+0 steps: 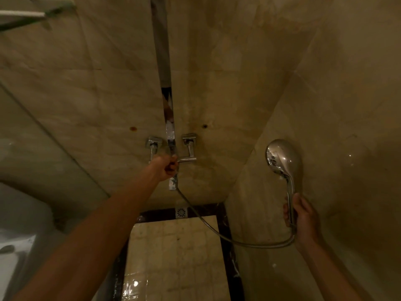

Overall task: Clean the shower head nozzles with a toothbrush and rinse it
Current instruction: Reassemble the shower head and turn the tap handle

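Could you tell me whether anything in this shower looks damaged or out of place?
Yes. The chrome on the riser bar looks worn and flaking, worst at its lower end. Two rusty holes stain the wall above the tap. The shower head, held in the right hand, looks intact.

Dim, yellowish light fills a narrow shower stall. Beige marble-look wall tiles (217, 61) meet in a corner on the right. The floor (173, 246) is pale small tiles framed by a dark border (225, 227), with a square drain (181, 212) against the back wall.
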`<state>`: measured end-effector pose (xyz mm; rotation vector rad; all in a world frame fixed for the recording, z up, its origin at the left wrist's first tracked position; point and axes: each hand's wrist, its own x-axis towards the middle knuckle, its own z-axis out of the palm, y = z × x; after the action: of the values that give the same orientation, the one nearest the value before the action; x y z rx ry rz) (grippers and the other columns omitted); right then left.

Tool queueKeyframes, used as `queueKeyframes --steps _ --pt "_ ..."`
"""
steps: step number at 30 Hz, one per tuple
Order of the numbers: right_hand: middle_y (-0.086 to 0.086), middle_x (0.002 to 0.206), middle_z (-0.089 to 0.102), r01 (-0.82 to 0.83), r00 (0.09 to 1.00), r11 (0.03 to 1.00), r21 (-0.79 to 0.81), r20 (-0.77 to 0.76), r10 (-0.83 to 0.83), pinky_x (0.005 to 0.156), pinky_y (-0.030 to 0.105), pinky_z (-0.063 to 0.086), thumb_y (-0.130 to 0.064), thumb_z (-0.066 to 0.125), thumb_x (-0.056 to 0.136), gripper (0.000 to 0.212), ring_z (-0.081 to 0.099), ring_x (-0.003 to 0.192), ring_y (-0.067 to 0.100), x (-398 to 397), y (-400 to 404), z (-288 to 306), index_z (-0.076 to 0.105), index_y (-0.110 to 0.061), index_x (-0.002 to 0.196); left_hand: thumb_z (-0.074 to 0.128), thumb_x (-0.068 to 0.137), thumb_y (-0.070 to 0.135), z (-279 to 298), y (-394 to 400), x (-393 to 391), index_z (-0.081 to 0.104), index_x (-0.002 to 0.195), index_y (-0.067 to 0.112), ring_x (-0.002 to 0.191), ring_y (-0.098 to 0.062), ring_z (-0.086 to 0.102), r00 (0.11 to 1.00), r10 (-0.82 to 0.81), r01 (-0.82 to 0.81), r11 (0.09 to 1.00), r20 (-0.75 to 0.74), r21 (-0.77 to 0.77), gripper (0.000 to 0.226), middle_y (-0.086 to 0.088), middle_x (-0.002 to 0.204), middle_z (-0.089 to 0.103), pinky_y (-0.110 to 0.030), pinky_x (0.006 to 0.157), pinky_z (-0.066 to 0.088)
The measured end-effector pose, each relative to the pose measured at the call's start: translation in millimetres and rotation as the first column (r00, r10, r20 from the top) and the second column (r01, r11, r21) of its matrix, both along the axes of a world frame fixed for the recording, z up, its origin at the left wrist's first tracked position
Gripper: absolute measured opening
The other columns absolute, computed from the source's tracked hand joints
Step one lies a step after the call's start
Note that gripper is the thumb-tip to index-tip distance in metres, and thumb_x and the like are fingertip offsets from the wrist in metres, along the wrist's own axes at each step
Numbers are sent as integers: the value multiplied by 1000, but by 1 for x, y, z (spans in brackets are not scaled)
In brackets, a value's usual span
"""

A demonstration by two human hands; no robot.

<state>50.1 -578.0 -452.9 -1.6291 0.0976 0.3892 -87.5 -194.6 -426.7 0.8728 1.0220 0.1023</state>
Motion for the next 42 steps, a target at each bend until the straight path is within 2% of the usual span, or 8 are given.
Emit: queueKeyframes --steps 16,21,23,26,28,31,36,42 --pt "1 62 65 30 999 999 -17 -23 -31 40 21 42 -44 58 95 34 57 48 8 1 -8 -4 71 -14 88 23 96 -4 3 -22 25 33 68 12 25 -7 27 981 172 -160 979 88 -126 34 -3 62 32 -17 38 22" --pt "1 61 65 36 999 999 -14 -25 -36 41 20 42 -45 58 94 34 57 48 9 1 -9 -1 70 -14 86 40 103 20 -2 -18 14 52 85 12 53 -12 46 996 -6 19 988 -84 154 23 -4 63 55 -21 41 34" --pt "2 60 65 37 999 999 -10 -25 -37 40 19 42 -44 58 94 34 57 47 8 1 -9 0 70 -14 85 46 101 25 -3 -17 11 57 104 7 64 -16 51 965 -66 176 880 -254 441 22 -11 85 61 -23 50 37" --pt "1 59 66 27 999 999 -17 -16 -28 39 20 41 -44 58 94 33 57 46 8 1 -8 1 70 -16 82 55 96 25 -8 -13 7 58 117 5 97 -29 59 917 -12 344 531 -398 775 29 -16 113 58 -29 67 48" --pt "2 59 64 18 1000 1000 -18 -11 -19 39 20 39 -43 57 95 31 55 45 8 0 -8 2 69 -16 83 59 93 25 -10 -11 6 56 122 4 112 -33 53 918 8 377 292 -397 879 36 -19 126 49 -33 91 47" --pt "5 64 63 16 1000 1000 -7 -12 -16 39 19 40 -39 57 96 30 55 47 8 0 -8 2 68 -12 89 60 93 22 -18 -14 6 54 131 3 118 -33 51 851 -163 499 -40 -499 865 42 -20 132 49 -33 94 43" --pt "0 57 62 29 999 999 13 -33 -28 37 17 41 -36 57 96 28 55 44 6 -1 -6 3 67 -11 88 51 98 16 -31 -14 4 27 149 0 147 -34 15 781 -210 587 -74 -588 806 58 -18 157 25 -37 117 20" --pt "0 59 63 14 999 1000 8 -37 -14 41 21 41 -37 54 98 30 55 46 9 0 -7 2 67 -12 87 46 100 15 -28 -7 6 31 147 4 148 -28 16 747 -214 633 -63 -630 772 51 -14 158 25 -43 115 30"
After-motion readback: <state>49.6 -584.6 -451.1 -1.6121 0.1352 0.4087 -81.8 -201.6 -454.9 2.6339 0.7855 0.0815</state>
